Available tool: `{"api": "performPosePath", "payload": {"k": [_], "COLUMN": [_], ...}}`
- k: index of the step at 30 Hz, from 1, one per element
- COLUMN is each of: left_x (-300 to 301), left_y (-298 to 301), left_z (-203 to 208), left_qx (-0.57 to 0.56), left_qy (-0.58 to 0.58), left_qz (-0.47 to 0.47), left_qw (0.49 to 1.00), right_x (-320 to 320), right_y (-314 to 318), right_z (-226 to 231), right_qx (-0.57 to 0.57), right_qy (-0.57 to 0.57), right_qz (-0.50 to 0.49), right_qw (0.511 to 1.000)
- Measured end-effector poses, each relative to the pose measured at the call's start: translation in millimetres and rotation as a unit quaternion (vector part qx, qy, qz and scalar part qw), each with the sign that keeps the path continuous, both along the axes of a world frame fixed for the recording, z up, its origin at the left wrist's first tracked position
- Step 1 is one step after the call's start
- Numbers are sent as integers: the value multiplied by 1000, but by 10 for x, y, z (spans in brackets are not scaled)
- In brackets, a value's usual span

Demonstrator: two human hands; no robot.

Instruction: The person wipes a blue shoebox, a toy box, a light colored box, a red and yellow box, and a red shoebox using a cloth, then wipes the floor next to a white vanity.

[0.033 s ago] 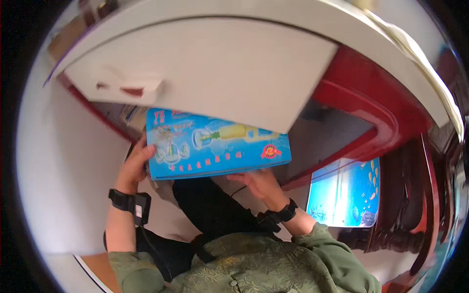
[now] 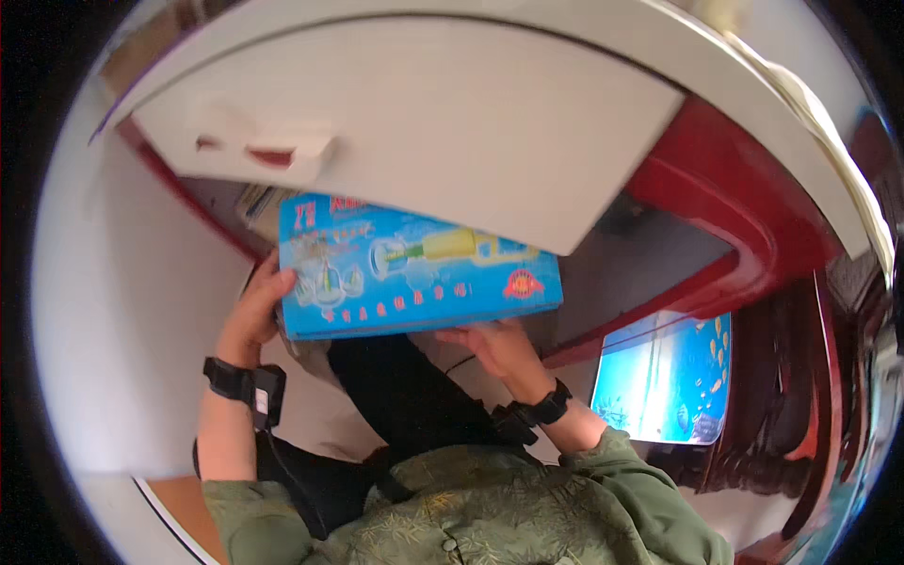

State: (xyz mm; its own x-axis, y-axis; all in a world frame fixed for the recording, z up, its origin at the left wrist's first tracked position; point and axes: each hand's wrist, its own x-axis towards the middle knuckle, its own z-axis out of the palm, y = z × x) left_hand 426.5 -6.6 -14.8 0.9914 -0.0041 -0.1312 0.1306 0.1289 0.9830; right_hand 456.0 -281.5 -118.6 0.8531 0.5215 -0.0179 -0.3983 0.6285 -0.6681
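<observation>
A flat blue cardboard box (image 2: 414, 282), printed with a yellow hand pump and clear cups, lies across the middle in front of me. Its far edge disappears beneath a white panel (image 2: 452, 113) with a handle at its left. My left hand (image 2: 254, 306) grips the box's left end, thumb along the edge and the other fingers partly hidden. At the near edge, right of centre, my right hand (image 2: 501, 348) supports the box from below; its fingertips are partly out of sight under it.
Red framing (image 2: 716, 169) surrounds a dark compartment (image 2: 650, 254) below the white panel. Beside the box's far left corner lie pale packages or papers (image 2: 259, 205), partly covered. To the right are a shiny blue sea-picture panel (image 2: 659, 377) and dark carved wooden furniture (image 2: 777, 367).
The box sits slightly higher in the picture, both hands still on it. The white panel has shifted up and right in the picture, partly with the view.
</observation>
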Motion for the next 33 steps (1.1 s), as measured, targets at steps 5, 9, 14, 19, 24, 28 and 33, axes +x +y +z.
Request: {"api": "performPosePath", "payload": {"k": [5, 9, 14, 19, 24, 28, 33], "left_x": [-531, -968, -1081, -1257, -1126, -1095, -851], "left_y": [623, 945, 694, 675, 746, 864, 777], "left_z": [-186, -489, -402, -465, -512, -525, -285], "left_qx": [-35, -74, -37, 68, 171, 188, 189], "left_qy": [27, 44, 18, 32, -17, -29, -14], "left_qz": [103, 128, 72, 54, 17, 7, -34], "left_qw": [994, 988, 997, 996, 985, 982, 981], "right_x": [39, -144, 262, 685, 1228, 1780, 2116], "right_y": [565, 568, -433, -228, 110, 283, 289], "right_z": [144, 266, -629, 195, 584, 745, 865], "right_qx": [-41, -196, -460, -590, -650, -678, -713], "right_qy": [-36, -99, -189, -421, -561, -590, -606], "right_qz": [119, 193, 16, -241, -363, -333, -234], "right_qw": [991, 956, 868, 645, 361, 285, 264]}}
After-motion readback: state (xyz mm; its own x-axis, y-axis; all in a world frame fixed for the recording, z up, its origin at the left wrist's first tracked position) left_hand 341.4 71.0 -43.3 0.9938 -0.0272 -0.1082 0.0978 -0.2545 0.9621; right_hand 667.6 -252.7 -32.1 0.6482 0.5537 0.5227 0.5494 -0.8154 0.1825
